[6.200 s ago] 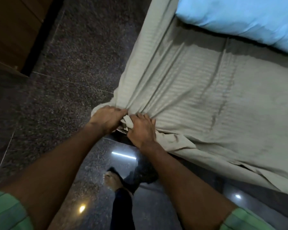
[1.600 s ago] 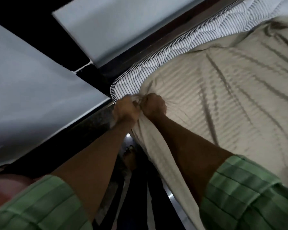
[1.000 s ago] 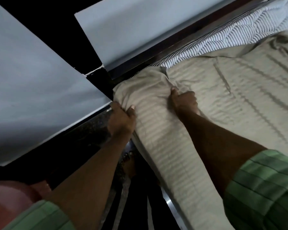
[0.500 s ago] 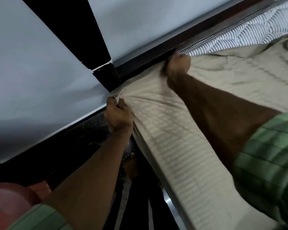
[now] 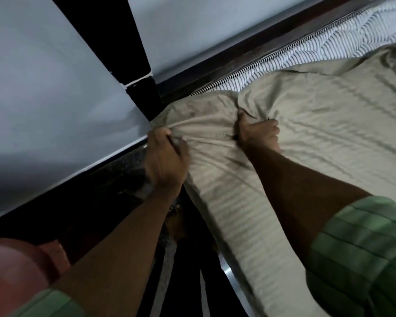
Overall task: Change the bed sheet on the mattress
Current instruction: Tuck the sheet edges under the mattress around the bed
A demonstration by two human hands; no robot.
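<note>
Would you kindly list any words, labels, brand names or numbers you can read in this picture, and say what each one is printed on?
None: no readable text shows anywhere.
The beige sheet carries only woven stripes, with no tag in view.
The striped mattress shows lines but no label.
The grey wall panels are blank.
The green sleeve shows checks only.

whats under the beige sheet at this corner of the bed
A striped mattress shows bare past the beige sheet's far edge. At the corner itself the sheet covers it, with the left hand and right hand gripping the cloth, so nothing underneath shows there.
</note>
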